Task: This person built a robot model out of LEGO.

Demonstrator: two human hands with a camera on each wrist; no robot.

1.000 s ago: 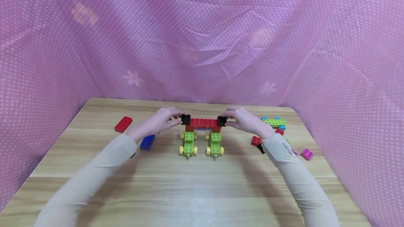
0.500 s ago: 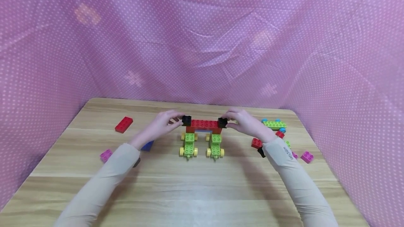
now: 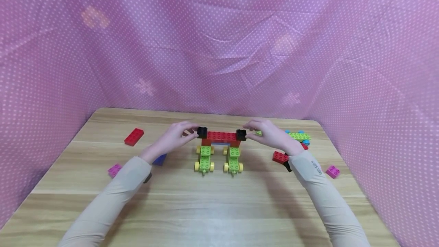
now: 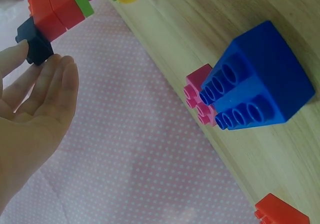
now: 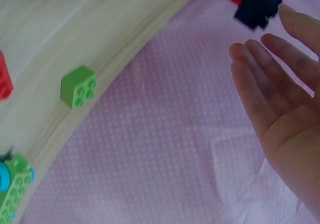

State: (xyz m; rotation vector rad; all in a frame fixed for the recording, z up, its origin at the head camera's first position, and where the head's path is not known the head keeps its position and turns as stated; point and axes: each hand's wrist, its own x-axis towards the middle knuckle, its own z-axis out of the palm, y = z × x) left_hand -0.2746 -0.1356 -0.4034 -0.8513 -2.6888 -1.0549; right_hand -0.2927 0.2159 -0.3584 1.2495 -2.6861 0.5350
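Note:
Mid-table stands a build of toy building bricks: a red brick bridge [image 3: 222,136] above two lime wheeled bases, the left lime base [image 3: 205,159] and the right lime base [image 3: 233,160], both with yellow wheels. A black brick sits at each end of the bridge. My left hand [image 3: 176,136] pinches the left black brick [image 4: 36,41] between thumb and fingertips. At the other end, the right black brick [image 3: 241,134] stays on the bridge. My right hand [image 5: 295,99] is beside it, its fingers spread and a small gap showing in the right wrist view.
Left of the build lie a red brick [image 3: 134,137], a blue brick [image 4: 270,74] and a pink brick [image 3: 114,170]. To the right are a red brick [image 3: 280,157], a lime car base [image 3: 299,136] with blue wheels, a green brick [image 5: 78,86] and a magenta brick [image 3: 332,171].
My right fingers have come away from the right black brick, and a green brick shows by that hand. My left hand stays at the left black brick.

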